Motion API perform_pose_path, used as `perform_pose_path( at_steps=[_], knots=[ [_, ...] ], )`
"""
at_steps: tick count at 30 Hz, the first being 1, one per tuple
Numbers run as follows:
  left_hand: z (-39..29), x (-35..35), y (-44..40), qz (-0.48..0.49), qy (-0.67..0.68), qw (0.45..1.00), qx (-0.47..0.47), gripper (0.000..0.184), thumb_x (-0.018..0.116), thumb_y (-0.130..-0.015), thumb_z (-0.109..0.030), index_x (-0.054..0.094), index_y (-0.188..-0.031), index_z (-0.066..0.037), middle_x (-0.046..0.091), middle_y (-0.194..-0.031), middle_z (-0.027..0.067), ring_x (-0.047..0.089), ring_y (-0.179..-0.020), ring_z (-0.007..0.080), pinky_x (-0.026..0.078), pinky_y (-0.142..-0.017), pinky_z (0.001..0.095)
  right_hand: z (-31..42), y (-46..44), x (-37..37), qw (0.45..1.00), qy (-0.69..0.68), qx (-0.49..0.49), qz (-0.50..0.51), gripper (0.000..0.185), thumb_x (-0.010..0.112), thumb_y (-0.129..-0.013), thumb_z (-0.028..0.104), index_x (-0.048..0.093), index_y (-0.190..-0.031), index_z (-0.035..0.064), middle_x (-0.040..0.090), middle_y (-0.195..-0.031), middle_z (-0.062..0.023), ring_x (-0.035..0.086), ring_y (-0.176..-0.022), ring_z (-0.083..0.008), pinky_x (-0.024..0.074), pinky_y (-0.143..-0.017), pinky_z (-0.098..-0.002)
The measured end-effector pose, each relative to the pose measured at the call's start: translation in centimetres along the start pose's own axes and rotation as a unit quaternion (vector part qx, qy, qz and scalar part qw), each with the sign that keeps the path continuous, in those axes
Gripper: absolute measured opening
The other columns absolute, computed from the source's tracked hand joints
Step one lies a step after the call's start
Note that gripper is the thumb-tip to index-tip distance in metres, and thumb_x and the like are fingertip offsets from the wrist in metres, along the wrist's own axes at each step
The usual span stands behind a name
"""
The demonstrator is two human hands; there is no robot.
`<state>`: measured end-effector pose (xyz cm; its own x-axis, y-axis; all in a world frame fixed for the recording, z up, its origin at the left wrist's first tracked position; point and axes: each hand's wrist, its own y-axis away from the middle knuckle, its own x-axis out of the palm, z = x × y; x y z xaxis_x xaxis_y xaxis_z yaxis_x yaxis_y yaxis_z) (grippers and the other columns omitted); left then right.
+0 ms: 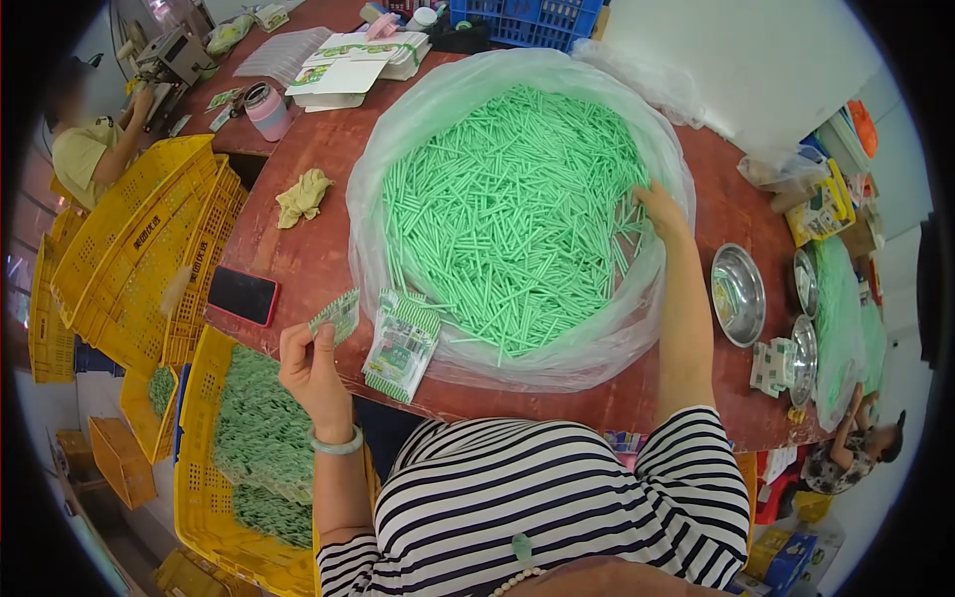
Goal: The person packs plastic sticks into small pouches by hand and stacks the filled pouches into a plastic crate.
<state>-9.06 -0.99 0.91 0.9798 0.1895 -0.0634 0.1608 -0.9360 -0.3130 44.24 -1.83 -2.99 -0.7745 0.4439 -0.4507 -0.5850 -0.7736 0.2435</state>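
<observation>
My left hand (pixel 316 373) pinches a small clear packet with green print (pixel 338 316) between thumb and fingers, above the table's front edge. Just right of it lies a stack of green-and-white striped packets (pixel 401 346), against a large clear plastic bag (pixel 370 194). The open bag is heaped with thin light-green sticks (pixel 507 199). My right hand (pixel 662 211) reaches over the bag's right side, fingers curled down at the sticks there. Its fingertips are partly hidden, and how many sticks they grip I cannot make out.
On the red table (pixel 298 259) are a phone (pixel 243 296), a yellow cloth (pixel 303 198), a pink jar (pixel 266 111) and a metal bowl (pixel 737 295). A yellow crate (pixel 199 497) of green packets stands below left. Other people sit at far left and far right.
</observation>
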Motion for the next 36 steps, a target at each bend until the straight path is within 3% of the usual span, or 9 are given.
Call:
perform_pose_path(
  at_steps=[7, 11, 14, 19, 22, 23, 25, 29, 36],
  knots=[
    [-3.6, 4.3, -0.8, 0.252, 0.139, 0.95, -0.125, 0.006, 0.057, -0.084, 0.001, 0.06, -0.089, 0.003, 0.057, -0.108, 0.0084, 0.054, -0.101, 0.0148, 0.041, -0.088, 0.0269, 5.6, 6.8, 3.6, 0.961, -0.173, -0.076, 0.204, 0.013, 0.057, -0.089, 0.022, 0.055, -0.088, 0.01, 0.057, -0.075, 0.0014, 0.052, -0.067, -0.0098, 0.0364, -0.061, -0.0239],
    [-4.1, 10.4, -1.9, 0.406, 0.085, 0.904, 0.106, 0.009, 0.061, -0.084, -0.008, 0.06, -0.089, 0.0, 0.04, -0.14, 0.0192, 0.031, -0.134, 0.0317, 0.026, -0.107, 0.0397, 9.6, 10.4, 7.1, 0.927, -0.097, -0.071, 0.355, 0.013, 0.056, -0.09, 0.021, 0.055, -0.089, 0.0089, 0.057, -0.075, 0.0013, 0.051, -0.064, -0.0093, 0.0364, -0.058, -0.0222],
    [-3.9, 15.1, -2.0, 0.433, 0.122, 0.883, 0.133, 0.012, 0.062, -0.085, -0.013, 0.058, -0.087, -0.002, 0.032, -0.145, 0.0187, 0.017, -0.139, 0.0344, 0.018, -0.11, 0.0426, 9.8, 11.9, 10.0, 0.91, -0.151, -0.047, 0.382, 0.031, 0.057, -0.09, 0.019, 0.054, -0.116, 0.0028, 0.061, -0.101, -0.0037, 0.057, -0.089, -0.0103, 0.0464, -0.078, -0.025],
    [-2.9, 18.6, -2.2, 0.442, 0.126, 0.879, 0.125, 0.012, 0.062, -0.085, -0.014, 0.058, -0.09, -0.004, 0.034, -0.145, 0.015, 0.017, -0.14, 0.0328, 0.016, -0.111, 0.0427, 9.5, 11.2, 12.0, 0.87, -0.238, -0.06, 0.426, 0.037, 0.059, -0.087, 0.017, 0.053, -0.121, 0.0037, 0.061, -0.109, -0.0059, 0.057, -0.098, -0.014, 0.0458, -0.086, -0.0294],
    [-3.0, 16.2, -3.0, 0.36, 0.105, 0.921, 0.102, 0.009, 0.06, -0.086, -0.011, 0.06, -0.091, -0.004, 0.044, -0.136, 0.0121, 0.03, -0.134, 0.0289, 0.023, -0.109, 0.0411, 12.3, 12.3, 10.5, 0.95, 0.054, -0.187, 0.245, 0.034, 0.06, -0.085, 0.019, 0.058, -0.114, 0.0007, 0.064, -0.101, -0.0069, 0.057, -0.098, -0.0156, 0.0444, -0.087, -0.0304],
    [-2.8, 15.1, -3.2, 0.323, 0.071, 0.935, 0.129, 0.008, 0.058, -0.088, -0.01, 0.059, -0.093, -0.004, 0.054, -0.122, 0.0104, 0.048, -0.117, 0.0224, 0.037, -0.099, 0.0358, 10.6, 10.5, 10.4, 0.935, 0.024, -0.207, 0.289, 0.03, 0.057, -0.088, 0.02, 0.06, -0.108, -0.0018, 0.065, -0.096, -0.0081, 0.058, -0.096, -0.0168, 0.0435, -0.087, -0.0312],
    [-4.0, 12.0, -2.7, 0.348, 0.259, 0.884, -0.174, 0.009, 0.056, -0.091, -0.011, 0.058, -0.09, -0.002, 0.062, -0.099, 0.0039, 0.057, -0.09, 0.0109, 0.046, -0.079, 0.0248, 11.3, 11.2, 9.8, 0.941, -0.015, -0.2, 0.272, 0.026, 0.053, -0.09, 0.016, 0.06, -0.107, -0.0024, 0.065, -0.101, -0.0087, 0.058, -0.099, -0.0168, 0.0419, -0.09, -0.0308],
    [-2.9, 10.6, -0.8, 0.285, 0.236, 0.901, -0.226, 0.008, 0.056, -0.091, -0.011, 0.059, -0.09, -0.003, 0.057, -0.078, -0.0064, 0.043, -0.066, -0.0005, 0.034, -0.056, 0.0162, 11.8, 11.6, 11.0, 0.927, -0.185, -0.175, 0.276, 0.018, 0.051, -0.093, 0.015, 0.058, -0.102, 0.0001, 0.063, -0.088, -0.0052, 0.056, -0.08, -0.0146, 0.044, -0.076, -0.0293],
    [-2.0, 10.6, -0.3, 0.241, 0.278, 0.897, -0.244, 0.008, 0.063, -0.087, -0.01, 0.059, -0.084, -0.004, 0.056, -0.074, -0.0066, 0.045, -0.065, -0.0005, 0.035, -0.057, 0.0158, 12.8, 12.8, 14.2, 0.813, -0.43, 0.0, 0.393, 0.024, 0.056, -0.091, 0.02, 0.053, -0.109, 0.0035, 0.028, -0.055, 0.0088, 0.028, -0.045, -0.0034, 0.0256, -0.05, -0.0217]
  ],
)
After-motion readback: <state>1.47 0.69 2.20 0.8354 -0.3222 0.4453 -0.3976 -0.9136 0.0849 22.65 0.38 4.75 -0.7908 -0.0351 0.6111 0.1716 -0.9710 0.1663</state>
